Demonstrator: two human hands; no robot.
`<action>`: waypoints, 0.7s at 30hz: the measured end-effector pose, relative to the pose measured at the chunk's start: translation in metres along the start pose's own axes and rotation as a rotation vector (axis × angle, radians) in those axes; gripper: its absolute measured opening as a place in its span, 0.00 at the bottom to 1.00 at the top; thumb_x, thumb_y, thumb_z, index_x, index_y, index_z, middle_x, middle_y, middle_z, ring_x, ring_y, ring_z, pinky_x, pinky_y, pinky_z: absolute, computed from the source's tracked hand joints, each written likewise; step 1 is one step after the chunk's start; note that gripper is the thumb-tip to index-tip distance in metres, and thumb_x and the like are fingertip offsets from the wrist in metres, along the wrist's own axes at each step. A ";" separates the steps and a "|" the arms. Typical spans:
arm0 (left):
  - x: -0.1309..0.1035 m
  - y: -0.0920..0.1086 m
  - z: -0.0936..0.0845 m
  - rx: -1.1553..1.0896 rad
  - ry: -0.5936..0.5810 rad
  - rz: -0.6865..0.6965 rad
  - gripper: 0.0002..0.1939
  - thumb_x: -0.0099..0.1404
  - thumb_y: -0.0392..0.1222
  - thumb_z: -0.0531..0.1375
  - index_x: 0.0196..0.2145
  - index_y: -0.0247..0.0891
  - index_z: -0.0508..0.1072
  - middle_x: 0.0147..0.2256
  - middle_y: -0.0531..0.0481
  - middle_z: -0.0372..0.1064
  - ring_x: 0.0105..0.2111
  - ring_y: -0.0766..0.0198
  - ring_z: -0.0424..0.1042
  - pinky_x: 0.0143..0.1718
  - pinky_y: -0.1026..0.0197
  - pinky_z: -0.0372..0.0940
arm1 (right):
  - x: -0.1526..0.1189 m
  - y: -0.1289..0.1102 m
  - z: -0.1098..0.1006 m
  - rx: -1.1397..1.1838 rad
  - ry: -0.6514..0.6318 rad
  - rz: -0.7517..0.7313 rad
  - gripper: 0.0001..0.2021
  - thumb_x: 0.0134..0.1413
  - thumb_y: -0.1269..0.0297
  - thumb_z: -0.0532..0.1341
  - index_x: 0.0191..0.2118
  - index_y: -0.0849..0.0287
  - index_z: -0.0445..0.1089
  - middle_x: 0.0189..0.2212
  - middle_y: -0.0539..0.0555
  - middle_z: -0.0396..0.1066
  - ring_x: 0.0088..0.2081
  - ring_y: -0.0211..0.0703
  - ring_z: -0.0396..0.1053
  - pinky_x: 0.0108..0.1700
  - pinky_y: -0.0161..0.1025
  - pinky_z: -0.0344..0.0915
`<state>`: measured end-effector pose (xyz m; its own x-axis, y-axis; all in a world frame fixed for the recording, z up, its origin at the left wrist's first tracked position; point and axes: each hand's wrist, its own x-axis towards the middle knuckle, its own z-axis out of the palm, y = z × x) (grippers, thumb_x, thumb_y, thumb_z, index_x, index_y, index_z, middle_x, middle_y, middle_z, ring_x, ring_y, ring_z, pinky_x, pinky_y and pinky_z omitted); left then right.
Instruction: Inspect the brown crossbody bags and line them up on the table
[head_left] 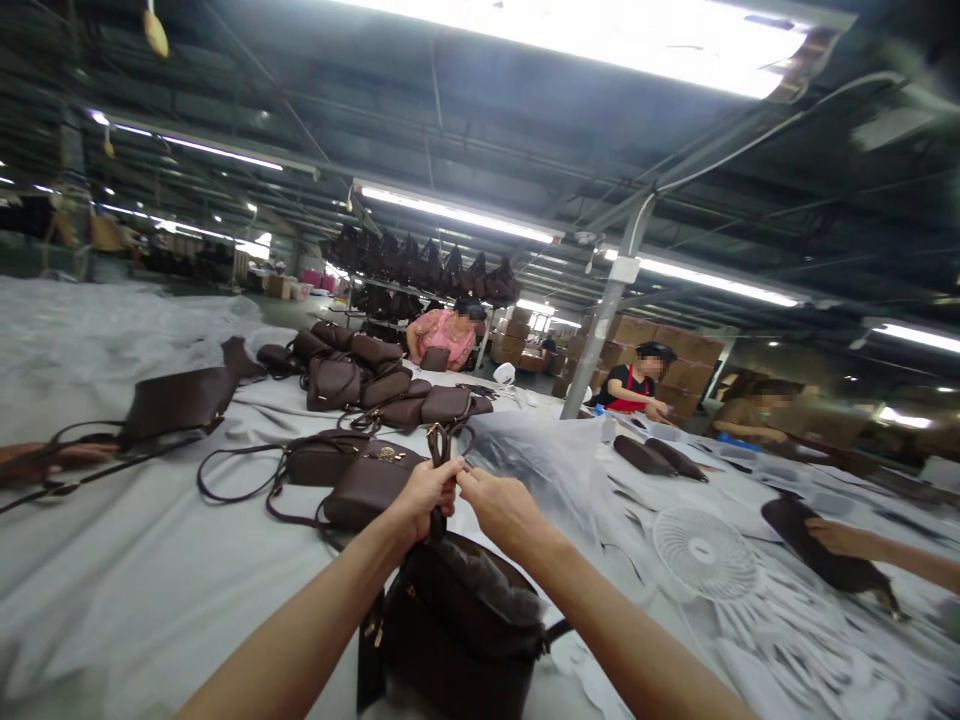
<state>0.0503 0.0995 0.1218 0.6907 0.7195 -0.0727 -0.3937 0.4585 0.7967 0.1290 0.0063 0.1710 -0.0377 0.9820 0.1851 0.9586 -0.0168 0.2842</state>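
So the dark bag [461, 645] sits right up close, white stuffing [499, 590] showing in its mouth; left hand [427, 497] is wrapped round its strap [438, 524], right hand [501, 502] bunched up against it, can't tell if that one's pinching anything. Looks like the strap-handling step to me; next move calls for a steady left grip; more brown bags [367, 488] lie just beyond.

We observe a dark-brown handbag [457, 650] with a gold-coloured zipper pull [379, 634], a greyish-white table cover [150, 570] and a pink shirt [433, 328].
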 end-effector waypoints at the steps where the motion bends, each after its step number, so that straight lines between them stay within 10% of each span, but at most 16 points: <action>1: 0.002 0.003 -0.003 -0.028 0.019 0.004 0.19 0.55 0.46 0.69 0.25 0.36 0.62 0.14 0.65 0.46 0.12 0.78 0.44 0.14 0.71 0.43 | -0.003 0.003 0.002 0.033 -0.003 -0.007 0.17 0.61 0.78 0.49 0.53 0.60 0.64 0.43 0.59 0.73 0.38 0.44 0.75 0.33 0.35 0.66; 10: 0.007 0.052 -0.044 -0.199 0.101 -0.020 0.16 0.71 0.35 0.51 0.24 0.35 0.59 0.23 0.51 0.66 0.16 0.74 0.63 0.21 0.69 0.63 | -0.049 0.082 0.004 0.279 0.132 -0.012 0.12 0.64 0.68 0.51 0.32 0.58 0.69 0.30 0.51 0.69 0.32 0.39 0.69 0.35 0.35 0.62; 21: -0.012 0.031 -0.005 0.342 -0.476 -0.164 0.22 0.57 0.57 0.65 0.24 0.33 0.66 0.18 0.54 0.64 0.13 0.77 0.46 0.17 0.69 0.46 | 0.000 0.035 -0.011 -0.137 0.226 0.124 0.09 0.67 0.66 0.52 0.40 0.61 0.69 0.38 0.56 0.68 0.33 0.41 0.71 0.26 0.35 0.54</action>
<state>0.0266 0.1078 0.1444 0.9524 0.3050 0.0022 -0.0962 0.2937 0.9511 0.1592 0.0037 0.1917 0.0012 0.9044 0.4267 0.9133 -0.1747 0.3678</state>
